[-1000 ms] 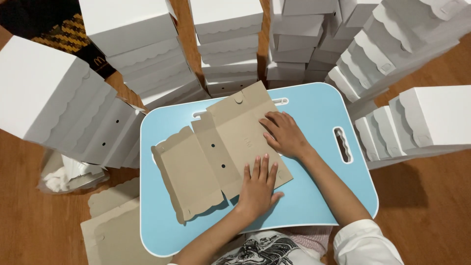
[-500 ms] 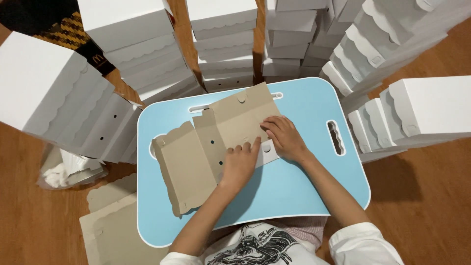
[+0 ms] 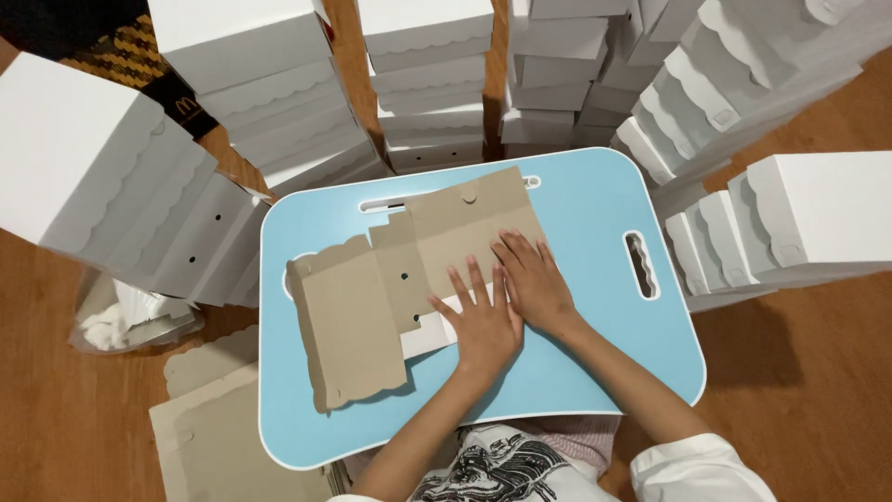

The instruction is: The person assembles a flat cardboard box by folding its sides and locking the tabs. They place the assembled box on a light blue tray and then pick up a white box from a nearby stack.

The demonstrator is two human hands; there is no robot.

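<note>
Left hand: your left hand point(image 3: 483, 325) lies flat, fingers spread, pressing the near right part of the cardboard blank point(image 3: 409, 279); it grasps nothing.
Right hand: your right hand point(image 3: 534, 284) also lies open and flat on the blank's right edge, touching the left hand; nothing is gripped.
Blank: one brown die-cut sheet, lying slantwise on the middle and left of the lap table point(image 3: 595, 214), with a white strip folded up under your left fingers and a scalloped panel reaching the near left.
Table edges: one light blue top with a white rim; the blank's far corner lies on the far handle slot point(image 3: 381, 203), while the right slot point(image 3: 639, 265) lies clear.
Open room: bare blue to the right and along the near edge; little at left and far.
Folded boxes: white boxes point(image 3: 818, 209) stacked in about seven piles, crowding the far, left and right rims.
Spare blanks: a stack of flat sheets point(image 3: 209, 437) on the wooden floor point(image 3: 808, 381), near left.
Bag: one clear bag point(image 3: 121, 316), left.
</note>
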